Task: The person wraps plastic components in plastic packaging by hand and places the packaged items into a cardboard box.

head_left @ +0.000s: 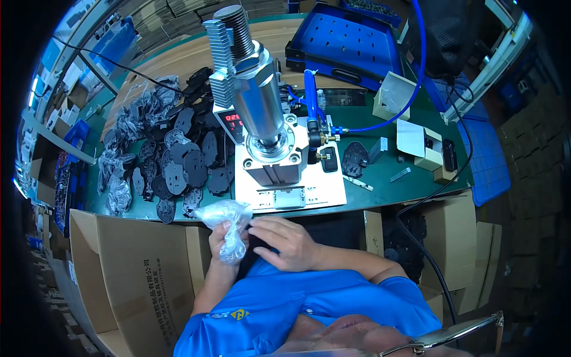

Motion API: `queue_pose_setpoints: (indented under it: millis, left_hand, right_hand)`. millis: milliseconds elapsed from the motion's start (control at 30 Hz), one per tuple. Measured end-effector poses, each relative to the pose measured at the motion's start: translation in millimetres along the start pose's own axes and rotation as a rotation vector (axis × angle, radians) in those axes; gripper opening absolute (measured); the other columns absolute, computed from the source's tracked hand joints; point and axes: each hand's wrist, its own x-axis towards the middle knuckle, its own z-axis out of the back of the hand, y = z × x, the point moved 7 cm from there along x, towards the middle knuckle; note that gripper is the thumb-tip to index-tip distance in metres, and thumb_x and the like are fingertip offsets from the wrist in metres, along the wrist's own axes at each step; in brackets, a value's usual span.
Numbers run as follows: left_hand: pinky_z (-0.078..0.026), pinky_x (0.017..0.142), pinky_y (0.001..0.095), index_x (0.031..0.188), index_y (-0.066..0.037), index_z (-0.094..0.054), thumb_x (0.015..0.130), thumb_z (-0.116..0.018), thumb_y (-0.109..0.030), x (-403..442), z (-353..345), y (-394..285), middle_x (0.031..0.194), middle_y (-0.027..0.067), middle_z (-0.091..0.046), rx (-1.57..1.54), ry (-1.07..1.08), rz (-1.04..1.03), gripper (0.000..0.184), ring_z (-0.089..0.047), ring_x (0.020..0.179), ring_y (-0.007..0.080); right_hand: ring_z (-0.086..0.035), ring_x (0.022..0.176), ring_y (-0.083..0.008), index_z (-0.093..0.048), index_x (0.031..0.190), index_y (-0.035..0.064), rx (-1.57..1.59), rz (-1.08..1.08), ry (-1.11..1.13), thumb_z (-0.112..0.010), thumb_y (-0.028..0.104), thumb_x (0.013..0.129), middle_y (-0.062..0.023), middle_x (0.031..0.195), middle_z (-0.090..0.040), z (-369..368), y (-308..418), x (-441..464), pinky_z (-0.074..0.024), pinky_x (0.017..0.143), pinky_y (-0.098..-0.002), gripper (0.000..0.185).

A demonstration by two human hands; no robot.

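My left hand is closed around the gathered middle of a crumpled clear plastic bag, held up at the front edge of the bench. Whatever the bag contains cannot be made out. Beside it is my right hand, with fingers stretched toward the bag and the thumb apart. Its fingertips are close to the plastic; whether they touch it I cannot tell. Just beyond both hands stands a metal press on a white base plate, with a small fixture at its front.
Many dark flat plates and plastic-wrapped parts are heaped left of the press. A blue tray lies at the back. Small boxes and a blue hose are on the right. Cardboard boxes flank my body.
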Motion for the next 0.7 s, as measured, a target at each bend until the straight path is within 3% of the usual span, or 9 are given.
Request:
queue_pose_setpoints:
  millis: [67, 200, 267, 333, 467, 533, 700]
  left_hand:
    - [-0.054, 0.06, 0.0262, 0.132, -0.001, -0.055, 0.09, -0.065, -0.011, 0, 11, -15, 0.104, 0.0139, -0.068, -0.007, 0.038, 0.013, 0.044, -0.064, 0.07, 0.0192]
    - [-0.054, 0.07, 0.0284, 0.13, 0.0, -0.059, 0.088, -0.064, -0.009, -4, 43, -76, 0.107, 0.0141, -0.068, 0.555, -0.384, -0.385, 0.043, -0.066, 0.078, 0.0209]
    - [-0.054, 0.07, 0.0282, 0.131, 0.0, -0.059, 0.088, -0.065, -0.01, -3, 60, -88, 0.107, 0.0143, -0.068, 0.585, -0.419, -0.408, 0.045, -0.065, 0.079, 0.0209]
    - [-0.053, 0.072, 0.0277, 0.133, 0.001, -0.058, 0.088, -0.065, -0.013, -3, 80, -97, 0.109, 0.0147, -0.068, 0.647, -0.489, -0.453, 0.048, -0.065, 0.081, 0.0208]
    - [-0.053, 0.079, 0.0296, 0.135, 0.001, -0.058, 0.088, -0.065, -0.014, 1, 82, -97, 0.112, 0.0145, -0.068, 0.689, -0.524, -0.477, 0.051, -0.065, 0.088, 0.0212]
    - [-0.052, 0.086, 0.0316, 0.136, 0.001, -0.058, 0.088, -0.065, -0.013, 0, 78, -96, 0.115, 0.0142, -0.068, 0.701, -0.529, -0.487, 0.051, -0.065, 0.094, 0.0217]
    - [-0.048, 0.094, 0.033, 0.137, 0.001, -0.057, 0.088, -0.065, -0.013, 1, 67, -96, 0.119, 0.0141, -0.067, 0.774, -0.525, -0.43, 0.052, -0.063, 0.102, 0.0231]
  right_hand:
    - [-0.072, 0.101, -0.0303, -0.071, 0.117, -0.0035, 0.084, -0.134, 0.128, -0.078, 0.004, 0.084, -0.017, 0.115, -0.073, 17, -12, -12, -0.0584, 0.093, -0.0377, 0.035]
    - [-0.07, 0.085, -0.0243, -0.075, 0.105, 0.0027, 0.225, -0.503, 0.468, -0.073, 0.006, 0.093, -0.0107, 0.102, -0.075, 87, -49, -55, -0.0556, 0.079, -0.0323, 0.013]
    - [-0.067, 0.078, -0.022, -0.075, 0.101, 0.0032, 0.084, -0.603, 0.534, -0.069, 0.011, 0.096, -0.0085, 0.095, -0.074, 141, -50, -65, -0.0522, 0.073, -0.0323, 0.01]
    - [-0.064, 0.077, -0.0226, -0.074, 0.098, 0.003, -0.159, -0.739, 0.576, -0.07, 0.007, 0.091, -0.0073, 0.091, -0.072, 192, -44, -66, -0.0507, 0.072, -0.0342, 0.009]
    - [-0.064, 0.078, -0.0242, -0.073, 0.096, 0.0013, -0.338, -0.83, 0.358, -0.067, 0.003, 0.088, -0.0084, 0.09, -0.071, 278, -69, -84, -0.0503, 0.073, -0.0348, 0.01]
    - [-0.059, 0.074, -0.0202, -0.073, 0.097, 0.0005, -0.531, -0.829, 0.101, -0.067, 0.003, 0.088, -0.0079, 0.086, -0.068, 319, -79, -72, -0.0481, 0.071, -0.0321, 0.011]
    - [-0.053, 0.07, -0.0148, -0.073, 0.106, -0.0014, -0.58, -0.762, -0.063, -0.066, 0.007, 0.093, -0.006, 0.082, -0.065, 357, -126, -23, -0.0444, 0.067, -0.0294, 0.017]
